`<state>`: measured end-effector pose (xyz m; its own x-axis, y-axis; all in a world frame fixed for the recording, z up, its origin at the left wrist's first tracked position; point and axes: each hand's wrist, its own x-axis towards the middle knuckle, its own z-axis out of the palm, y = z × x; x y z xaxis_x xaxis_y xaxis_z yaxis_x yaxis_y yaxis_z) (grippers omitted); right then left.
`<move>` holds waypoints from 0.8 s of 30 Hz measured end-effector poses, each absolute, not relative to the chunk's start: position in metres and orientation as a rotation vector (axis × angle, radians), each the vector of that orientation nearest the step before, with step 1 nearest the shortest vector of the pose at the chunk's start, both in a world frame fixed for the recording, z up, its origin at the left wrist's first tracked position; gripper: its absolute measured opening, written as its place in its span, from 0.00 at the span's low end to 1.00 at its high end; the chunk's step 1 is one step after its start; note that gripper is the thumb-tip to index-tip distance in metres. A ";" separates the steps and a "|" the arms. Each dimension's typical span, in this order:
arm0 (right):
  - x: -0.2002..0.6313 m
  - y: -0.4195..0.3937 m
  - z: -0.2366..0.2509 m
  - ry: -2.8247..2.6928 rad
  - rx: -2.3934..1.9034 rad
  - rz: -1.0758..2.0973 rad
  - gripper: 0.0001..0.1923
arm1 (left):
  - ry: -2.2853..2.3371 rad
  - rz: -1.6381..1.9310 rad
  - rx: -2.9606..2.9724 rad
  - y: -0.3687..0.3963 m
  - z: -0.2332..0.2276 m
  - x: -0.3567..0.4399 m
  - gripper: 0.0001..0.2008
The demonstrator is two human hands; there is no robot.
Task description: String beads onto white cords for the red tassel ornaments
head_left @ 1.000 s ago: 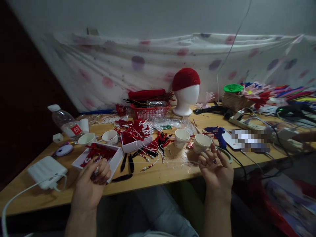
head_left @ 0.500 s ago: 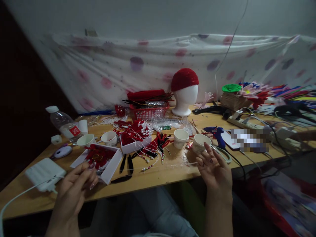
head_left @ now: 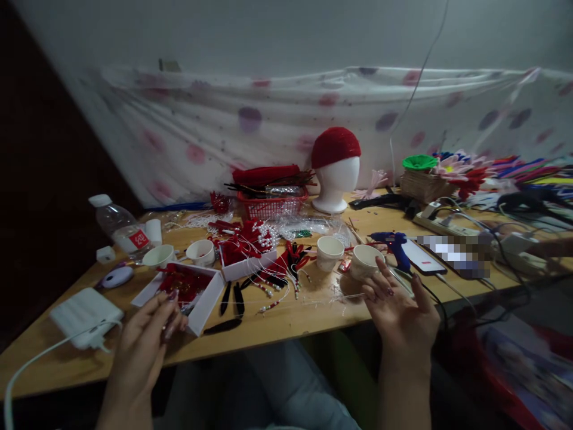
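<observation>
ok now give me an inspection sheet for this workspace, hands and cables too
surface: wooden table, crowded toward the back
job's things: thin thread at the right hand; white box with red pieces by the left hand
clutter: paper cups, bottle, red basket, blue glue gun
hands: left pinched, contents unclear; right half open, palm up
cables: white cable at left; several about the power strip
surroundings: patterned sheet across the wall behind

Smooth, lightly glossy wood forms the worktop (head_left: pixel 313 319); the bottle (head_left: pixel 115 220) looks clear, shiny plastic, the cup (head_left: pixel 330 257) matt paper, the thin strand (head_left: pixel 353 296) faintly shiny.
</observation>
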<state>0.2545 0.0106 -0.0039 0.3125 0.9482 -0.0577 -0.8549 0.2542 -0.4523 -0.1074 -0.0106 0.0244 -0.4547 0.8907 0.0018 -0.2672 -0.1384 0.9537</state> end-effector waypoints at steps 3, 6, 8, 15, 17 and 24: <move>0.265 0.006 0.001 -0.259 -0.397 1.193 0.23 | 1.179 1.750 0.793 0.002 0.029 -0.091 0.19; 0.283 -0.003 0.004 -0.246 -0.406 1.111 0.23 | 1.021 1.756 0.757 0.017 0.036 -0.074 0.19; 0.294 -0.009 0.003 -0.213 -0.427 1.065 0.24 | 0.928 1.727 0.690 0.024 0.037 -0.066 0.20; 0.294 -0.011 -0.008 -0.278 -0.566 1.069 0.31 | 0.904 1.645 0.567 0.037 0.039 -0.064 0.15; 0.293 -0.007 -0.013 -0.306 -0.648 1.087 0.32 | 0.920 1.691 0.573 0.040 0.054 -0.068 0.15; 0.336 -0.009 -0.046 -0.669 -0.968 1.113 0.14 | 1.060 1.847 0.940 0.064 0.144 -0.091 0.16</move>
